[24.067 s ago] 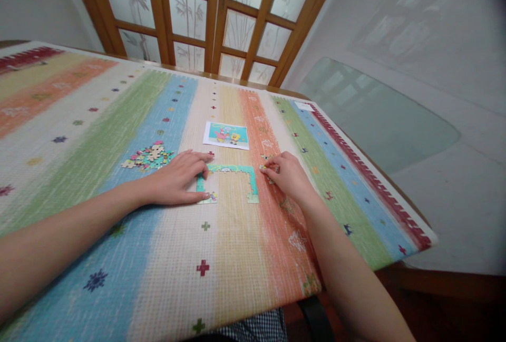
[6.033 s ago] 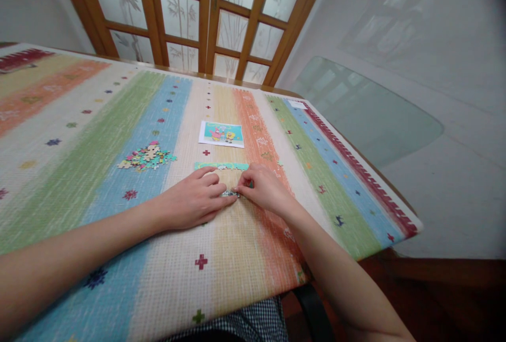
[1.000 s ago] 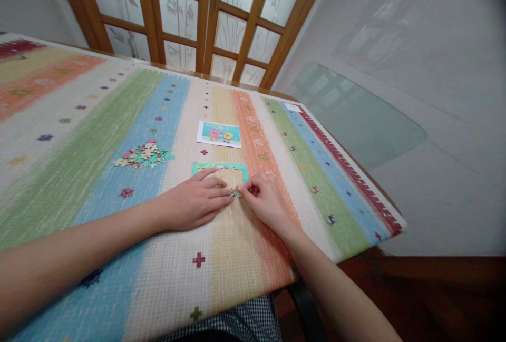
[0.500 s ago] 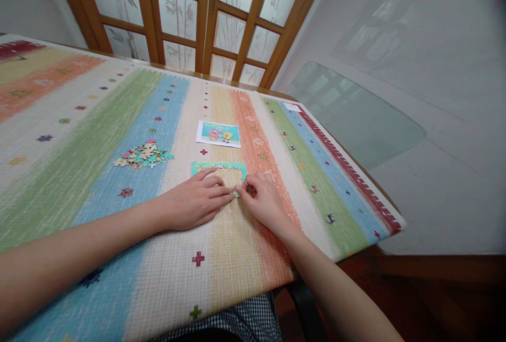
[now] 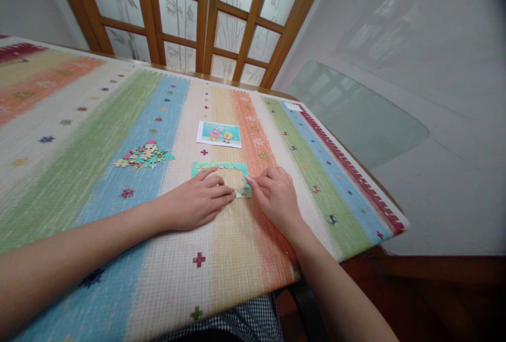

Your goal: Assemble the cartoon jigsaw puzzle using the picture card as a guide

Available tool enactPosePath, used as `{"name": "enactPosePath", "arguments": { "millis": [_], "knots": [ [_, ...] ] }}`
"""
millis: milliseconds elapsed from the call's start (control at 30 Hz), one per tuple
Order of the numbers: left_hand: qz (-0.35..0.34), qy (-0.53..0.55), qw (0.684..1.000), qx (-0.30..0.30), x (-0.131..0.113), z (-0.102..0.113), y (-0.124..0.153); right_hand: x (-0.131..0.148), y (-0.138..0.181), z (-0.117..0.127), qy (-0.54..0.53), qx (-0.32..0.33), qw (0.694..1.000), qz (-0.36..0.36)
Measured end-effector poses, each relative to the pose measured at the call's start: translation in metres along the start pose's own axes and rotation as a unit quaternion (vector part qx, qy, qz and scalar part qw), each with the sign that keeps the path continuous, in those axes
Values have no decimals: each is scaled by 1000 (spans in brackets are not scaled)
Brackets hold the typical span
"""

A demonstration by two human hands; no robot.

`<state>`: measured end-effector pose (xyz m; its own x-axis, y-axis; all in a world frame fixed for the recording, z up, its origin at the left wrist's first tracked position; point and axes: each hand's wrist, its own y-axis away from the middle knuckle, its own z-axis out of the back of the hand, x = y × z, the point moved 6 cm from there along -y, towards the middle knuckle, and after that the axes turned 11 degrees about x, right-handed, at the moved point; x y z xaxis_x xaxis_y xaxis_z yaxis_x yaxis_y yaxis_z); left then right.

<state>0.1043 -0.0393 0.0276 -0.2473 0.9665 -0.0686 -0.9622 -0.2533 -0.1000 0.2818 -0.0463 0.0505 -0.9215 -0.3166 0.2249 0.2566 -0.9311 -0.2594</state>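
A partly assembled jigsaw puzzle [image 5: 240, 166] lies before me as a teal border frame around a bare middle. My left hand [image 5: 201, 199] rests flat over its lower left part, fingers stretched out and hiding that side. The lower right corner shows pale green pieces beside my left fingertips. At the right border is my right hand [image 5: 274, 194], thumb and curled fingers close together, touching the edge; whether a piece is between them cannot be seen. Just beyond the puzzle lies a reference picture card [image 5: 219, 134] with a pink and a yellow cartoon figure.
A heap of loose puzzle pieces [image 5: 144, 155] lies to the left on the striped tablecloth [image 5: 166, 273]. A small white paper [image 5: 292, 106] is at the far right edge. Wooden glazed doors [image 5: 205, 20] stand behind the table, and a white wall [image 5: 446, 173] is at the right.
My right hand has shifted slightly right and up along the border, away from the lower edge, uncovering the lower right corner pieces. My left hand stays in place.
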Motion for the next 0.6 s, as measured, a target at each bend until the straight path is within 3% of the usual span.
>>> {"name": "enactPosePath", "arguments": {
  "millis": [200, 367, 600],
  "knots": [
    [-2, -4, 1000, 6, -1, 1, -1, -4, 14, 5, -46, 46, 995, 74],
    [-14, -25, 1000, 2, -3, 1, -1, 5, 33, -10, -5, 88, 990, 110],
    [2, -15, 1000, 20, 1, -4, 0, 10, 40, -17, 74, 80, 985, 137]
  ]
}}
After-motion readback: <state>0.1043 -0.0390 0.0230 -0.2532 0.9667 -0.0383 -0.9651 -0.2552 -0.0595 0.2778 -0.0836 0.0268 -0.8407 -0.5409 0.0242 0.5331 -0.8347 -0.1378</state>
